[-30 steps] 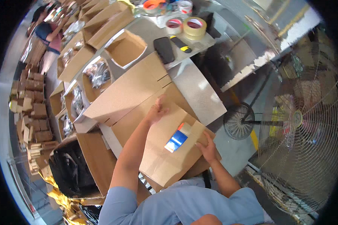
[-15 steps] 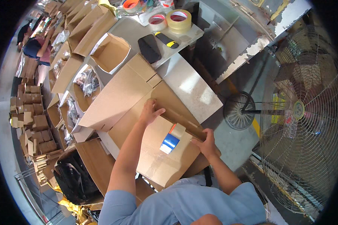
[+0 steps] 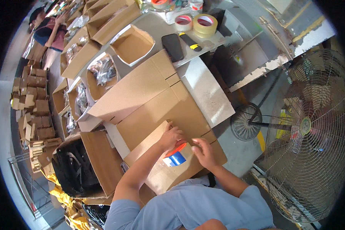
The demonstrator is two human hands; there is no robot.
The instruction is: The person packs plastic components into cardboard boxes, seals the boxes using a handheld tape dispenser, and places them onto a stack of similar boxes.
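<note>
A folded brown cardboard box (image 3: 163,174) lies on the table in front of me, on top of larger flat cardboard sheets (image 3: 168,111). My left hand (image 3: 171,137) rests on the box's far edge, beside a blue and red tape dispenser (image 3: 175,156) that sits on the box. My right hand (image 3: 204,153) lies flat on the box just right of the dispenser, fingers touching it. Which hand grips the dispenser is unclear.
Two tape rolls (image 3: 198,23), a black phone (image 3: 173,46) and a yellow-black cutter (image 3: 189,41) lie at the table's far end. Open cartons (image 3: 132,44) with bagged parts line the left. A large floor fan (image 3: 306,134) stands right. Another person (image 3: 48,28) works far left.
Both hands have drawn closer together on the box. The right hand moved from the box's right edge to beside the tape dispenser, and the left hand came back toward it.
</note>
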